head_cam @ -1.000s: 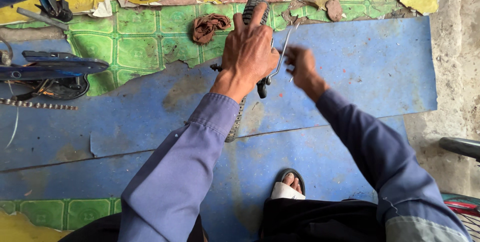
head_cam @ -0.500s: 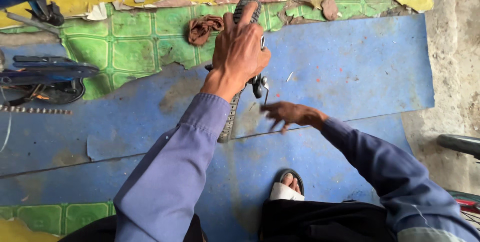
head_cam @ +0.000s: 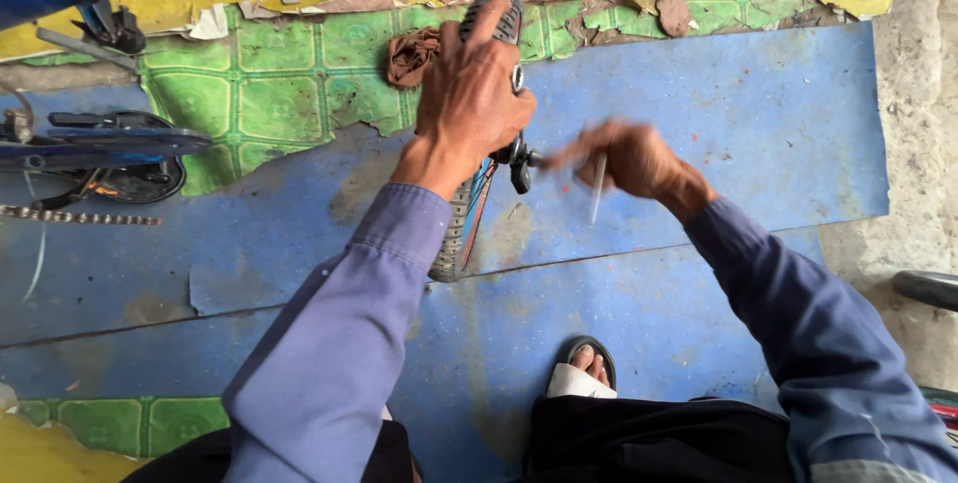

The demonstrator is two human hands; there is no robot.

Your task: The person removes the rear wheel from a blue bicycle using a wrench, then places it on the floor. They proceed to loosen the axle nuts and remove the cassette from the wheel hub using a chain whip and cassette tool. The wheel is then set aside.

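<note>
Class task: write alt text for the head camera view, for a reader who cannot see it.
A person's left hand grips a small upright wheel on worn blue flooring, while the blurred right hand holds a thin rod beside its hub.

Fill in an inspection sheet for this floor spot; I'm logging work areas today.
Surface: blue sheet over torn green and yellow flooring.
Job's things: small wheel standing on edge; thin rod, blurred.
Clutter: brown rag, chain, dark bike parts, flooring scraps.
Grippers: left hand grips the wheel's top; right hand holds the rod beside the hub.
Cables: thin wire at left.
Surroundings: concrete at right; sandalled foot below.
</note>
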